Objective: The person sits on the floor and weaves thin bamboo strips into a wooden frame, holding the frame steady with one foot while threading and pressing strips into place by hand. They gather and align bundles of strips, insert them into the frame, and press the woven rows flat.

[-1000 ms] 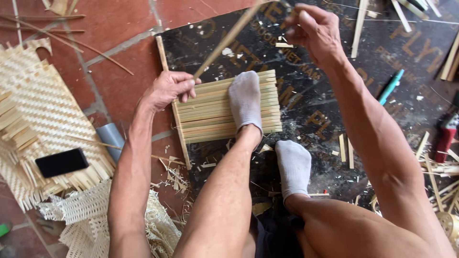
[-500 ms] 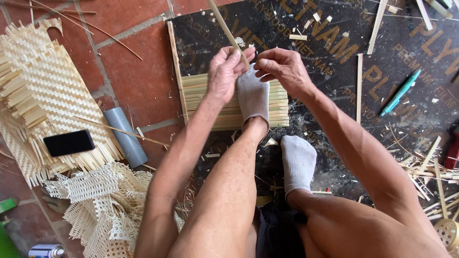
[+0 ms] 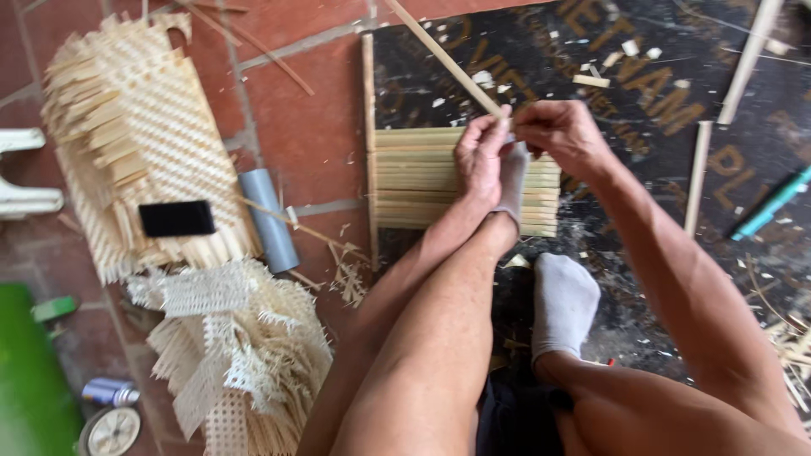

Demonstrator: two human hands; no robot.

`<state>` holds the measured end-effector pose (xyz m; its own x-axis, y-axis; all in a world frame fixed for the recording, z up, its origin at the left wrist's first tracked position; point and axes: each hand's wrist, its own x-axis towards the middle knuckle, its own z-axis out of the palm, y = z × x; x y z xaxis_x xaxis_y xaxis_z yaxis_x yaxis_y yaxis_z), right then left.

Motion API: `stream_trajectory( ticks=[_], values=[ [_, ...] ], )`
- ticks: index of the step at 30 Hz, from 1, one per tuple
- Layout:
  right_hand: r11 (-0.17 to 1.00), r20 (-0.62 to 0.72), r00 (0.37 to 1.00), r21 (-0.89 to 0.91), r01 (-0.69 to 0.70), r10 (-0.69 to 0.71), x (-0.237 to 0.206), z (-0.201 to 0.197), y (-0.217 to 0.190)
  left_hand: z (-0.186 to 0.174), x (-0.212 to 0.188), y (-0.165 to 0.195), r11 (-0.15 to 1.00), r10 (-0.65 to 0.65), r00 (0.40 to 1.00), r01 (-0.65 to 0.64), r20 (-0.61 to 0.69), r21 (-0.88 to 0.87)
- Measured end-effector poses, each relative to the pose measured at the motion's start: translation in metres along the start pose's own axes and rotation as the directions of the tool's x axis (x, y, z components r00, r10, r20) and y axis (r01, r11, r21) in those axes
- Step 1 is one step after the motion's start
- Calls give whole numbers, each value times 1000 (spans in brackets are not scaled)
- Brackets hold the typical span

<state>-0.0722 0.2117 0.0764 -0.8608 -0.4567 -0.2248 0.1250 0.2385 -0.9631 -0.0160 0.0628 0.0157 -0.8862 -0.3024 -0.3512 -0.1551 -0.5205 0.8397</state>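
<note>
A row of flat bamboo slats (image 3: 422,177) lies side by side on a black board (image 3: 659,93), pinned under my grey-socked foot (image 3: 512,181). My left hand (image 3: 479,154) and my right hand (image 3: 559,133) meet just above that foot, both pinching the near end of one long thin bamboo strip (image 3: 443,57) that slants up and away to the left. An upright slat (image 3: 368,127) runs along the left edge of the row. My other socked foot (image 3: 564,304) rests on the board nearer to me.
A woven bamboo mat (image 3: 135,143) with a black phone (image 3: 176,218) on it lies at left, beside a grey tube (image 3: 269,218). Woven scraps (image 3: 236,355) are piled in front. Loose strips (image 3: 698,173) and a teal pen (image 3: 773,203) lie at right.
My left hand left the slat row's edge and joined my right hand over the foot. The long strip came down from the raised right hand to the slats.
</note>
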Motion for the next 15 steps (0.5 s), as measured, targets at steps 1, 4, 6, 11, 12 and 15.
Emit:
stream_trajectory(
  ticks=[1, 4, 6, 11, 12, 15],
  values=[
    [998, -3, 1000, -63, 31, -31, 5, -4, 6, -5, 1, 3, 996, 52, 998, -54, 25, 69],
    [918, -1, 981, -354, 180, -193, 11, -43, 22, -37, 5, 19, 812, 260, 962, -264, 82, 521],
    [836, -78, 997, -548, -20, -27, 13, -77, 29, -60, 13, 29, 483, 447, 875, -413, 188, 772],
    [620, 32, 995, -780, 87, -99, 10, -107, 47, -97, 22, 27, -77, 423, 789, -459, 446, 885],
    [645, 39, 993, -757, 102, -112, 14, -100, 49, -100, 22, 24, -103, 416, 793, -446, 446, 889],
    [633, 96, 988, -759, 154, -125, 28, -71, 46, -107, 21, 15, -171, 396, 801, -416, 449, 893]
  ],
)
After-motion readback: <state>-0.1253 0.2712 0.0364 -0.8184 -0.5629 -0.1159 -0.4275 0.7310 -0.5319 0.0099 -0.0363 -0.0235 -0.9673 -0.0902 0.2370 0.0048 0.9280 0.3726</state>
